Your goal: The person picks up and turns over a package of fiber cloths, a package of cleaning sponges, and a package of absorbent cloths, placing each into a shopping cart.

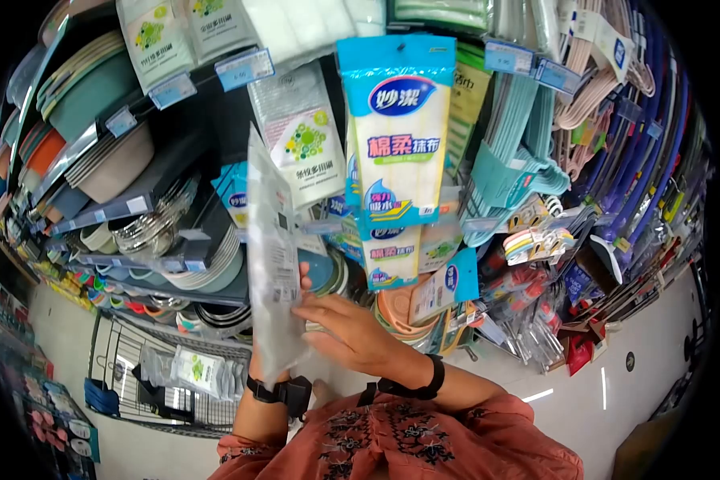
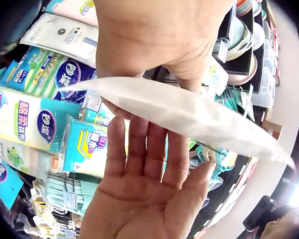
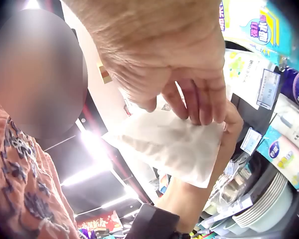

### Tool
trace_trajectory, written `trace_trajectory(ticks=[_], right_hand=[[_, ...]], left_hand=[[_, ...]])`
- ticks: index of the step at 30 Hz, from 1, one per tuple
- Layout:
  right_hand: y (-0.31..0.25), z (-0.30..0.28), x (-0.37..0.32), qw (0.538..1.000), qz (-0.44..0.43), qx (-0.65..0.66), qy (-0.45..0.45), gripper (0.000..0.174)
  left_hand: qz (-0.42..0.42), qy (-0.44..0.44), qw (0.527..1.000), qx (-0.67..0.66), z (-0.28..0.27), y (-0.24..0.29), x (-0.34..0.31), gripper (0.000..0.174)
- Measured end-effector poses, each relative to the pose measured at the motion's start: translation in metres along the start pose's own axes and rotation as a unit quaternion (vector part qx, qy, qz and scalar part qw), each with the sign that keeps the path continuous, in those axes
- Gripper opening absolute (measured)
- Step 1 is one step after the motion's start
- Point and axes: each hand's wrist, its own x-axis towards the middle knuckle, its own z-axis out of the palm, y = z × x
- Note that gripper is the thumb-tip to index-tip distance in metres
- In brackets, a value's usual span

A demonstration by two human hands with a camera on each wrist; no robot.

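Observation:
A flat white plastic-wrapped packet [image 1: 273, 240] with small print on one face is upright and nearly edge-on in the head view. My left hand [image 2: 159, 40] grips it; in the head view most of that hand is hidden behind the packet, with fingertips showing past its right edge. My right hand [image 1: 352, 332] touches the printed face with its fingers. The left wrist view shows the right palm [image 2: 144, 204] facing up, its fingers nearly straight against the packet and its thumb apart. In the right wrist view, the right hand's fingers [image 3: 204, 107] lie over the packet's upper edge.
Blue-and-white cloth packs [image 1: 400, 144] hang ahead, beside a green-dotted packet [image 1: 304, 144]. Stacked bowls [image 1: 112, 164] line the left shelves. Teal hangers [image 1: 508, 152] hang at right. A shopping cart [image 1: 136, 336] stands lower left, holding several white packets [image 1: 204, 372].

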Motion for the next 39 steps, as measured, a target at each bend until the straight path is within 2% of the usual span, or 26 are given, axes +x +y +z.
trace_trajectory(ticks=[1, 3, 5, 6, 9, 13, 17, 23, 25, 29, 31, 37, 39], right_hand=[[0.001, -0.001, -0.001, 1.000, 0.013, 0.025, 0.007, 0.037], [0.005, -0.002, -0.004, 0.996, 0.040, 0.077, 0.021, 0.036], [0.011, -0.007, -0.007, 0.988, 0.053, 0.141, 0.031, 0.037], [0.014, -0.009, -0.008, 0.982, 0.058, 0.174, 0.035, 0.038], [0.018, -0.014, -0.012, 0.933, 0.126, 0.334, 0.051, 0.040], [0.008, -0.032, -0.012, 0.893, 0.203, 0.398, 0.055, 0.045], [0.016, -0.031, -0.011, 0.933, 0.181, 0.303, 0.073, 0.044], [0.023, -0.039, -0.016, 0.921, 0.204, 0.321, 0.089, 0.043], [0.022, -0.044, -0.017, 0.924, 0.215, 0.303, 0.085, 0.044], [0.024, -0.046, -0.017, 0.920, 0.231, 0.310, 0.070, 0.044], [0.022, -0.046, -0.015, 0.919, 0.235, 0.308, 0.071, 0.043], [0.028, -0.037, -0.009, 0.926, 0.230, 0.287, 0.085, 0.042], [0.032, -0.037, -0.007, 0.929, 0.230, 0.275, 0.091, 0.042]], left_hand=[[0.017, 0.028, 0.998, 0.049, 0.002, -0.003, 0.000, 0.052], [-0.041, 0.025, 0.998, 0.045, -0.006, 0.001, 0.005, 0.053], [0.015, -0.020, 0.995, 0.094, 0.008, 0.006, 0.010, 0.053], [0.032, -0.005, 0.994, 0.108, 0.020, 0.009, 0.011, 0.055], [0.044, -0.009, 0.992, 0.116, 0.011, 0.016, 0.020, 0.056], [0.101, -0.010, 0.976, 0.192, 0.015, 0.021, 0.028, 0.053], [0.119, -0.016, 0.961, 0.249, 0.026, 0.021, 0.029, 0.048], [0.104, -0.039, 0.949, 0.296, 0.018, 0.024, 0.038, 0.044], [0.092, -0.055, 0.946, 0.305, 0.030, 0.033, 0.043, 0.042], [0.123, -0.067, 0.927, 0.347, 0.041, 0.062, 0.070, 0.040], [0.103, -0.085, 0.918, 0.374, 0.030, 0.090, 0.097, 0.041], [0.156, -0.077, 0.906, 0.386, 0.066, 0.135, 0.147, 0.039], [0.139, -0.104, 0.905, 0.389, 0.065, 0.144, 0.163, 0.039]])
